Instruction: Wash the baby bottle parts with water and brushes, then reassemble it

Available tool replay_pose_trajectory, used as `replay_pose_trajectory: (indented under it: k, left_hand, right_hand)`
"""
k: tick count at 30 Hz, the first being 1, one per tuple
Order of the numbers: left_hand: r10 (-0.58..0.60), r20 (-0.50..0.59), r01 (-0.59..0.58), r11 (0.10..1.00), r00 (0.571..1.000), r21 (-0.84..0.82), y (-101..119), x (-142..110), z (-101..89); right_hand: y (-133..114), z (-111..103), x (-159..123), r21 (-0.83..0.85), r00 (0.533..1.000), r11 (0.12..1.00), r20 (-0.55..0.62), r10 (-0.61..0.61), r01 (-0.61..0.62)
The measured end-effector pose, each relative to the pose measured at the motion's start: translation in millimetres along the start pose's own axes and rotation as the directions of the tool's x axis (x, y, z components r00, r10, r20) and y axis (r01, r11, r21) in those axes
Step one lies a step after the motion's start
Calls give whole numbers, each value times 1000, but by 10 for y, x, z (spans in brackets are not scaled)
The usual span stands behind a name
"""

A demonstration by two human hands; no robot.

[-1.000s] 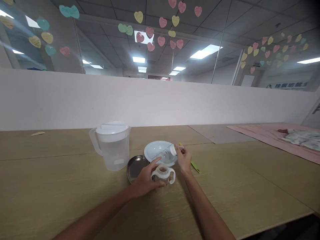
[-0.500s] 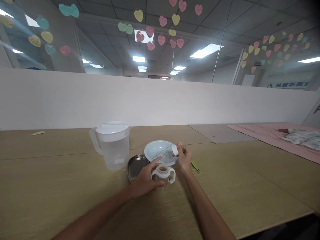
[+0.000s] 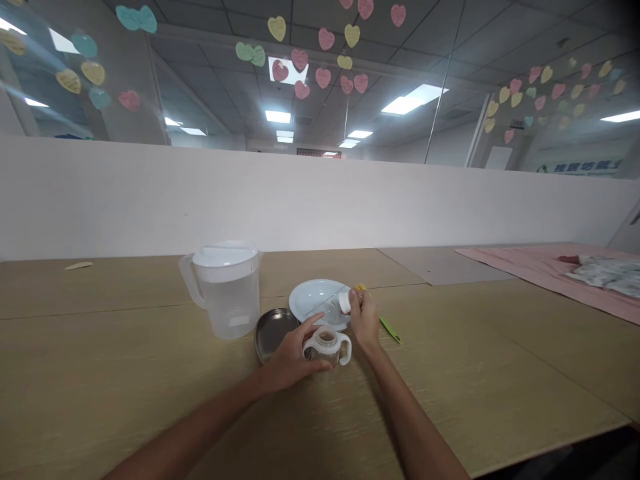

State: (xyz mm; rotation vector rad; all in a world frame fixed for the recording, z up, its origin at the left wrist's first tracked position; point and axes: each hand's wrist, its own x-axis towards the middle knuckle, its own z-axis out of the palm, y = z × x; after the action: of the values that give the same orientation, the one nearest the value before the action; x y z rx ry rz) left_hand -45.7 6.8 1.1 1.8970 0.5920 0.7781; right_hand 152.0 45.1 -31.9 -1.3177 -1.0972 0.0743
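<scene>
Beside a bowl (image 3: 314, 291), the left hand (image 3: 289, 361) grips a two-handled cup (image 3: 327, 348), likely light, best held around its body; the right hand (image 3: 366, 325) holds a white cap (image 3: 345, 303).

Pitcher (image 3: 234, 307): looks like transl. plastic, smooth, semi-matt; at lid (image 3: 226, 253), opaque w/ soft sheen. Bottle (image 3: 326, 358): appears transp. & smooth, w/ glossy plastic handle (image 3: 346, 350). Cap (image 3: 344, 303): resembles smooth opaque plastic. Dish (image 3: 273, 333): shows polished, refl. metal. Bowl (image 3: 301, 300): has smooth, glossy surf.; mat'l unclear. Table (image 3: 450, 347): shows wood-grain surf., low sheen. Pink cloth (image 3: 530, 263): appears matt. Heart notes (image 3: 326, 39): look like matt paper. Panes (image 3: 200, 40): resemble smooth glass.
</scene>
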Motion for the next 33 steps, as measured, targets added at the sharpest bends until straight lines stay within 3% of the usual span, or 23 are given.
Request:
replay_pose_trajectory:
  k: [5,13,19,22,25,29,33]
  left_hand:
    - [-18,1,18,999,1000,27,-4,1,-3]
    - [5,12,-7,992,1000,126,12,12,-22]
    - [-24,131,0,985,991,174,76,67,-90]
    - [-13,94,-7,977,995,212,217,175,-121]
    - [122,-18,-111,943,992,313,389,369,-114]
    - [232,61,-235,871,971,431,515,654,-83]
    - [236,77,-245,854,969,459,489,801,-97]
  right_hand:
    - [-67,-24,-8,-120,999,992,4,-38,39]
    - [-140,-18,-43,7,997,999,71,41,-42]
    - [-163,-25,-51,-112,996,991,37,-75,79]
    - [-189,-30,-67,-146,993,982,25,-114,116]
    - [-230,-44,-91,-138,991,981,24,-132,134]
    - [-256,-60,-103,-127,985,977,6,-171,170]
    - [-254,-64,-99,-152,983,973,-30,-179,173]
